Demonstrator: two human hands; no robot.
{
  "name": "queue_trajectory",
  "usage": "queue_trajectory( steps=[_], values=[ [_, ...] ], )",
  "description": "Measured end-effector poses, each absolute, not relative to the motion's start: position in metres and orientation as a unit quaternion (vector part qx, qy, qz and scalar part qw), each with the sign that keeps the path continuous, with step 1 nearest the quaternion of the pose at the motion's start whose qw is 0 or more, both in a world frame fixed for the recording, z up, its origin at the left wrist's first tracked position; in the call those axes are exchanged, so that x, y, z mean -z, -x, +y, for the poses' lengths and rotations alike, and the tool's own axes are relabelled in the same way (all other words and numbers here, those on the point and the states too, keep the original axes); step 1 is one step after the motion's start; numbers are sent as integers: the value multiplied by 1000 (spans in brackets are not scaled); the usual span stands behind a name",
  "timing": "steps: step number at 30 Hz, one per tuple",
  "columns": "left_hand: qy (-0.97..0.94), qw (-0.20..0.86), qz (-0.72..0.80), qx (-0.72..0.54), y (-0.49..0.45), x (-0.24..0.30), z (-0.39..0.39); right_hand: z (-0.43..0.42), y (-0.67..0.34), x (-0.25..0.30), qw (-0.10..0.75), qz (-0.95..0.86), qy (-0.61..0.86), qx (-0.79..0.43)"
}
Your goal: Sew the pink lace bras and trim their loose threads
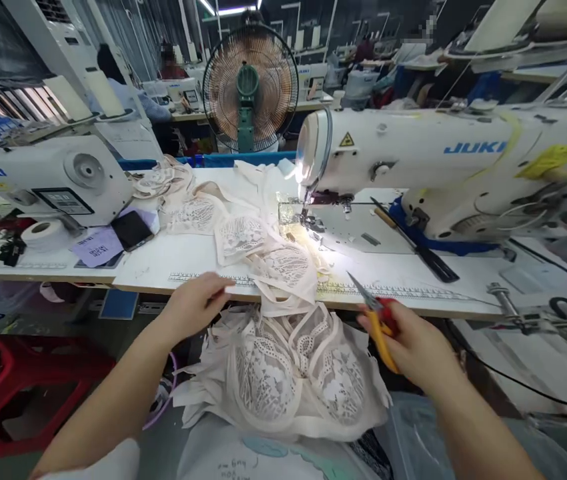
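My right hand [413, 340] grips scissors [376, 317] with red and yellow handles, at the table's front edge. Their blades point up and left over the tabletop. My left hand [198, 303] hovers at the edge, its fingers loosely bent and apart, with nothing visible in them. Between my hands, a pile of pale lace bras [303, 373] lies across my lap. More lace bra pieces [286, 263] run in a chain from there over the table, up toward the lit needle area of a white sewing machine [388, 147].
A screwdriver [428, 257] and tweezers lie on the right of the table [148, 267]. On the left are a second sewing machine [48, 180], a phone [132, 230] and a tape roll [46, 237]. A fan [248, 87] stands behind; a red stool [28, 380] is lower left.
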State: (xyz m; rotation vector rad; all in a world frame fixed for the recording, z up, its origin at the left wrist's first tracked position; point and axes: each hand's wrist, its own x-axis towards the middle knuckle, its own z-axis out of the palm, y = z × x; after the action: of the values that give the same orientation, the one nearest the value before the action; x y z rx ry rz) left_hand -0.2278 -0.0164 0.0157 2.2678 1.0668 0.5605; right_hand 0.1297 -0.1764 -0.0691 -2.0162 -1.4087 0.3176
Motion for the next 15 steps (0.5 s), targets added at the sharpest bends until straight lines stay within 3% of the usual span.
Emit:
queue_trajectory(
  steps=[2, 4, 9, 15],
  values=[
    [-872, 200, 380, -235, 203, -27, 5, -120, -112, 54, 255, -572, 768, -132],
    [-894, 169, 349, -226, 178, -30, 21, -68, -98, 40, 244, -585, 764, -119],
    [-891, 205, 348, -210, 143, 2, 45, -3, -70, 19, 228, -618, 746, -99],
    [-851, 303, 340, -261, 168, 36, 51, -32, -37, -10, 269, -679, 673, -113]
  ],
)
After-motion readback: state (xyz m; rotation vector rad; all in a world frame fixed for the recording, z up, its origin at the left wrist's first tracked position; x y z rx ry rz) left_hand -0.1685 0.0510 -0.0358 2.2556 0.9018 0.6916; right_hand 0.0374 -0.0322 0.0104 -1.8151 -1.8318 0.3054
